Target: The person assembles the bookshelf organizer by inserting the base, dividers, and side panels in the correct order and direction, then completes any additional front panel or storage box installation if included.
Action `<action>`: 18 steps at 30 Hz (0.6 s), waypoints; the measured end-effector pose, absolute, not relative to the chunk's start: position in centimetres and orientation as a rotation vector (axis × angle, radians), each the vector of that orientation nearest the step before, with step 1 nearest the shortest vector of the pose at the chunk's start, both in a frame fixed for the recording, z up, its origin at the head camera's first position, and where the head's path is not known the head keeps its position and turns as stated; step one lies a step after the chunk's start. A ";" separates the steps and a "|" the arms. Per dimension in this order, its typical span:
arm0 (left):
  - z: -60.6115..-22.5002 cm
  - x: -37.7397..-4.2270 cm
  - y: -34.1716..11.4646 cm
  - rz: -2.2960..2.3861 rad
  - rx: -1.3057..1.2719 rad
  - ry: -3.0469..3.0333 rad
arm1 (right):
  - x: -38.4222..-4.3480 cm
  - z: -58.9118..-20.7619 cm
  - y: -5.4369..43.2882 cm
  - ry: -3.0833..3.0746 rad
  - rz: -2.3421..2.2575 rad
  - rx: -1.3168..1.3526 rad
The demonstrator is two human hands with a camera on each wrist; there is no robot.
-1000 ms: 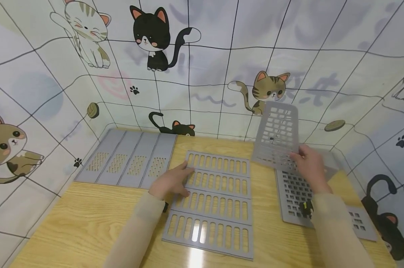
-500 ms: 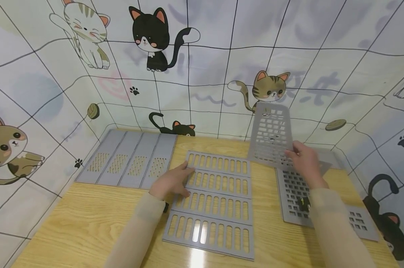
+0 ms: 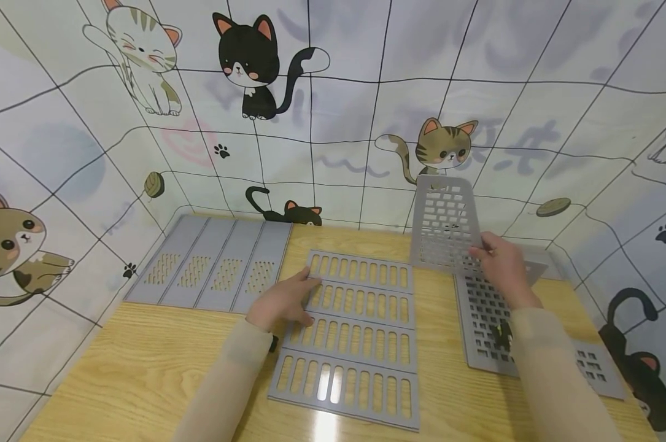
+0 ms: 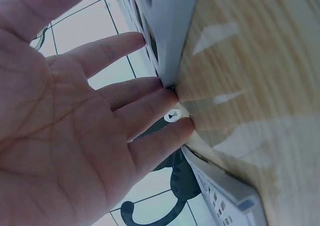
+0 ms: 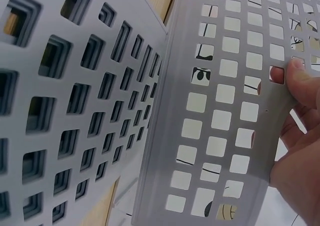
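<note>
while r hand (image 3: 504, 270) pinches grid plate (image 3: 447, 224) by edge, l hand (image 3: 280, 302), fingers spread, touches slotted panel (image 3: 355, 323) on l.

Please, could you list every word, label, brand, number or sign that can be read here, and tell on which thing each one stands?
Readable text: none.
Wall: faded purple marks, perhaps characters, too blurred to read.
Wall: paw prints, pictures only, no lettering.
Held plate, lying plate, slotted panel, left panel: no text that I can see.
Dark item by the right sleeve: too small to tell.
</note>
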State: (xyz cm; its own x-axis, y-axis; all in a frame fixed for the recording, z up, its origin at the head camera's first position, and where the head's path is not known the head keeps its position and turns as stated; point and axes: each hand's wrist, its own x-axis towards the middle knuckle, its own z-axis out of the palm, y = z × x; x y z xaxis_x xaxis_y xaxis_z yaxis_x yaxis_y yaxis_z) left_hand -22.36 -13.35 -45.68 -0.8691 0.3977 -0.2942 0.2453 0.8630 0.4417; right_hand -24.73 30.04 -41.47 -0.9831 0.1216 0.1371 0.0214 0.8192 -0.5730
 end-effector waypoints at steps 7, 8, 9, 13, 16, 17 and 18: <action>-45.7 -22.5 -13.5 0.567 0.490 2.668 | -25.3 -41.3 30.2 -2.837 0.906 -0.054; -45.7 -22.5 -13.5 0.564 0.498 2.673 | -25.4 -41.3 30.2 -2.834 0.906 -0.042; -45.8 -22.6 -13.5 0.558 0.508 2.679 | -25.5 -41.2 30.1 -2.832 0.914 -0.026; -45.9 -22.7 -13.5 0.538 0.538 2.688 | -25.7 -41.3 30.0 -2.820 0.940 0.000; -45.9 -22.7 -13.5 0.536 0.537 2.688 | -25.8 -41.5 29.8 -2.821 0.957 -0.015; -45.9 -22.7 -13.5 0.539 0.529 2.687 | -25.9 -41.5 29.7 -2.829 0.959 -0.023; -45.9 -22.6 -13.5 0.543 0.522 2.686 | -25.9 -41.5 29.7 -2.842 0.961 -0.031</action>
